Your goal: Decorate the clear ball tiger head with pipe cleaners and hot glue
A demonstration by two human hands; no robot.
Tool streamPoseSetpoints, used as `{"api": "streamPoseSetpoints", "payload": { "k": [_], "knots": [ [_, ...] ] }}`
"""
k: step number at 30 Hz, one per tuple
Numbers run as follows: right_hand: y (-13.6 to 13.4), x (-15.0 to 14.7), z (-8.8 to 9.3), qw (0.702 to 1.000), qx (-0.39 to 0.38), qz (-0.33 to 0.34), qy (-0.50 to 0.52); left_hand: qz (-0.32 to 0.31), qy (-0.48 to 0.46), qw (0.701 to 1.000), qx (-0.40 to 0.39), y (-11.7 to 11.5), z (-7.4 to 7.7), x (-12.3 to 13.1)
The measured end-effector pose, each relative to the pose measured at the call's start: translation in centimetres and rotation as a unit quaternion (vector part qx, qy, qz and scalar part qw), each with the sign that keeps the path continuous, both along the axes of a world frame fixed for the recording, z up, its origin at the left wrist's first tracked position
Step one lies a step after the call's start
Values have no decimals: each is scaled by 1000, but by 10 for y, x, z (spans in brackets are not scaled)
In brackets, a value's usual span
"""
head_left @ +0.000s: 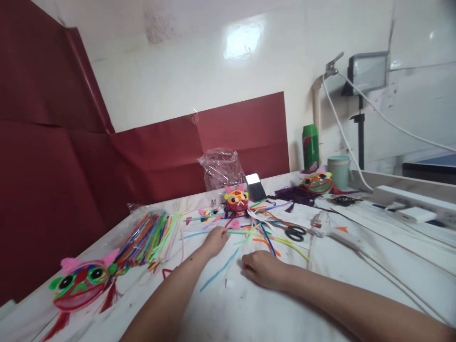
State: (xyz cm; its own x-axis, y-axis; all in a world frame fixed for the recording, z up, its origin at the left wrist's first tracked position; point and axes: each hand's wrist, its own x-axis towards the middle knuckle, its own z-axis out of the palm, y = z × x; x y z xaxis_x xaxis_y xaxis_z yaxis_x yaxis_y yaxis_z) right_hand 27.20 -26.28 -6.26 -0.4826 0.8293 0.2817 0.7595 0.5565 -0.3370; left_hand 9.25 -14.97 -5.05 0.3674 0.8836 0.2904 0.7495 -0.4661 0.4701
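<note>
My left hand [215, 241] lies low over the middle of the table with its fingers curled together. Whatever it may hold is hidden. Just beyond its fingertips are a red-and-yellow animal-face ornament [237, 202] with pink ears and several loose pipe cleaners. My right hand [264, 269] is curled into a fist on the table to the right, its palm side out of sight. Between the hands lies a blue pipe cleaner [220, 270]. A dark blue pipe cleaner [268, 239] and an orange one lie just behind the right hand. Black-handled scissors [295, 232] rest farther right.
On the left are a bundle of coloured pipe cleaners [147, 240] and a tasselled animal-face ornament [83, 287]. A glue gun [338, 233] with its cord lies right. Behind stand a phone [255, 187], a plastic bag [221, 168], a green can [310, 147] and a power strip [409, 199].
</note>
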Motion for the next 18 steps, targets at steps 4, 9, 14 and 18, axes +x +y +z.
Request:
{"api": "streamPoseSetpoints", "payload": {
  "k": [4,9,14,18],
  "knots": [
    [2,5,0,999,21,-13,20,74,-25,997,12,-22,6,-6],
    [7,6,-2,994,51,-19,92,78,-28,997,7,-88,8,-24],
    [6,1,-9,986,90,127,58,12,-47,998,-37,-137,7,-10],
    [6,1,-9,990,95,109,-1,3,12,998,-68,-138,6,0]
  ]
}}
